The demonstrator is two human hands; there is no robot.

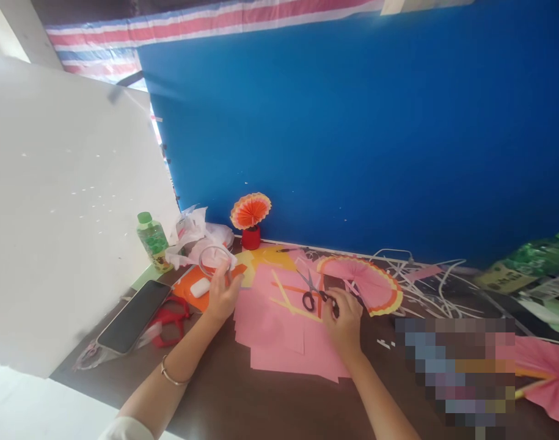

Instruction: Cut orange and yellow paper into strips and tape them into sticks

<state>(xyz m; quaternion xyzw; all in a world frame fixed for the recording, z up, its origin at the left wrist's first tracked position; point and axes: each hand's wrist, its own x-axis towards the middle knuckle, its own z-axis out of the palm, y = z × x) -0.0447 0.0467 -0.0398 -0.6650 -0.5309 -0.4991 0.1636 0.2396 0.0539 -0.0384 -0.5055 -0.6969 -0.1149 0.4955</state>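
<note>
My left hand [223, 298] is closed round the edge of a clear roll of tape [200, 264], held above an orange sheet [182, 284]. My right hand [344, 322] grips one black handle loop of a pair of scissors [309, 299], whose blades point away from me, slightly parted. Under the scissors lie stacked pink paper sheets [279, 336] with yellow strips [283, 290] and orange strips on top. A pleated pink paper fan [364, 281] with an orange and yellow rim rests just beyond my right hand.
Left stand a green-capped bottle [153, 241], a phone [135, 318] and red-handled scissors [171, 321]. A small red pot [250, 238] holds an orange paper fan [252, 211] by the blue partition [352, 134]. White cables [426, 287] and another bottle [522, 260] lie right.
</note>
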